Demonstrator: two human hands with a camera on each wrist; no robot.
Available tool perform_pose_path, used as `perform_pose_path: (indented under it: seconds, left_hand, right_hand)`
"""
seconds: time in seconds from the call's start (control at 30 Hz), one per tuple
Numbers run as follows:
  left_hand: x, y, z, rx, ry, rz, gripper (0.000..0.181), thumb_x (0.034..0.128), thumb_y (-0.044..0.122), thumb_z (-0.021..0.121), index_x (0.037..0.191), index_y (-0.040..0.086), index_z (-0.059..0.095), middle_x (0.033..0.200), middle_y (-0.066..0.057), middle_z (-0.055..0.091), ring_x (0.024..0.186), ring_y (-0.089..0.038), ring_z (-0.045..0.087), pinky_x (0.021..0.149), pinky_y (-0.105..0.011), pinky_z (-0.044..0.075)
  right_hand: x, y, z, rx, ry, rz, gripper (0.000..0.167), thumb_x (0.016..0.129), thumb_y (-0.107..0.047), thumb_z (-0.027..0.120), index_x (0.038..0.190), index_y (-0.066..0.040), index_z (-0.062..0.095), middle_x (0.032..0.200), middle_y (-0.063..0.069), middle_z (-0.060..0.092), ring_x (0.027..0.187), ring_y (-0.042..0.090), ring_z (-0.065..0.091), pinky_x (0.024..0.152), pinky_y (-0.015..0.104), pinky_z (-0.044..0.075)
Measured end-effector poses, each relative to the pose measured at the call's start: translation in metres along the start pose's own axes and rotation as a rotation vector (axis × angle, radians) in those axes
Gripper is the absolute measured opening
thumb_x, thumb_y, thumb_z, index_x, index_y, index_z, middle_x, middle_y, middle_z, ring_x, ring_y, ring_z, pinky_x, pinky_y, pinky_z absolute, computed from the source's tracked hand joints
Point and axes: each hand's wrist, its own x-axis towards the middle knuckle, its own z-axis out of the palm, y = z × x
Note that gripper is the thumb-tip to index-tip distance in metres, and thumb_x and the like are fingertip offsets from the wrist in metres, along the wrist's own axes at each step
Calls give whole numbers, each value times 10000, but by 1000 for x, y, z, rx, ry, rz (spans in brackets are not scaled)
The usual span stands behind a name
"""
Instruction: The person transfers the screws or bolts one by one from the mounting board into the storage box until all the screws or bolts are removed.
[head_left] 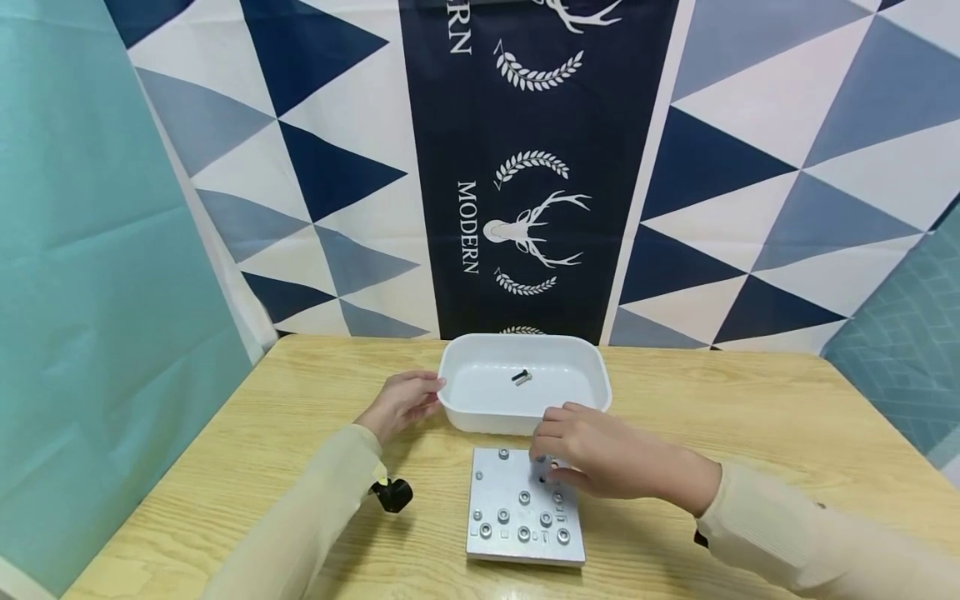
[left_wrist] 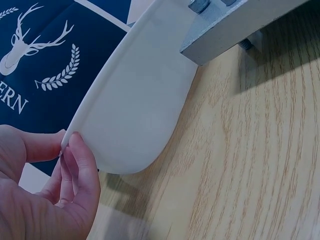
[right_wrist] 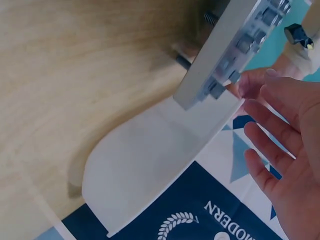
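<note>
A white plastic basin (head_left: 487, 422) stands at the back of the table, with one black screw (head_left: 518, 376) and one brassy screw (head_left: 523, 380) on its floor. My left hand (head_left: 405, 402) pinches the basin's left rim between thumb and fingers, plain in the left wrist view. In front of the basin sits a silver metal plate (head_left: 504, 492), its top set with several socket-head bolts. Over the plate's far right corner hovers my right hand (head_left: 592, 450), its fingers loosely bent. The right wrist view shows nothing held by this hand (right_wrist: 295, 130).
Bolt ends poke out beneath the plate in both wrist views, so it stands off the wooden table (head_left: 675, 400). A patterned cloth (head_left: 360, 167) hangs right behind the table. A small black device (head_left: 393, 495) is fixed at the left wrist.
</note>
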Motion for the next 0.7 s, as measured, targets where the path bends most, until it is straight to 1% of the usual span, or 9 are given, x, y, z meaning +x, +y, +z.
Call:
perform_pose_path:
  seconds: [0.17,0.33,0.4,0.53,0.7]
  left_hand:
    - [-1,-1,-1,-3,-1,-1,367,914,154,654,1266,74,587,1040,-76,653,765,-88,610,647,-144,534]
    - [-1,-1,0,-20,-3,-8,360,913,155,656,1259,76,592,983,-53,647,750,-84,604,660,-149,539]
    - [-1,-1,-1,-26,-4,-10,359,912,153,659,1255,72,595,964,-48,646,736,-81,603,661,-151,542]
    - [-1,-1,-2,-30,-6,-7,363,913,148,656,1260,63,590,953,-47,649,720,-76,607,677,-157,551]
    - [-1,0,-2,-28,-12,-13,371,918,151,650,1274,70,582,939,-41,645,707,-69,603,648,-143,538]
  right_hand:
    - [-5,-7,3,40,22,-17,222,778,-171,789,952,-215,658,885,-134,651,852,36,525,766,225,485]
    - [-12,-12,8,43,53,-49,232,746,-161,804,912,-223,655,843,-147,625,828,36,498,764,226,471]
    - [-14,-13,9,38,48,-56,251,729,-157,814,912,-218,654,845,-145,626,834,42,502,770,230,468]
    - [-16,-14,11,42,25,-41,261,725,-144,811,923,-218,658,858,-143,638,841,43,504,763,227,474]
    - [-17,-16,12,57,6,-21,237,741,-134,790,929,-218,673,873,-141,652,854,40,514,775,224,482]
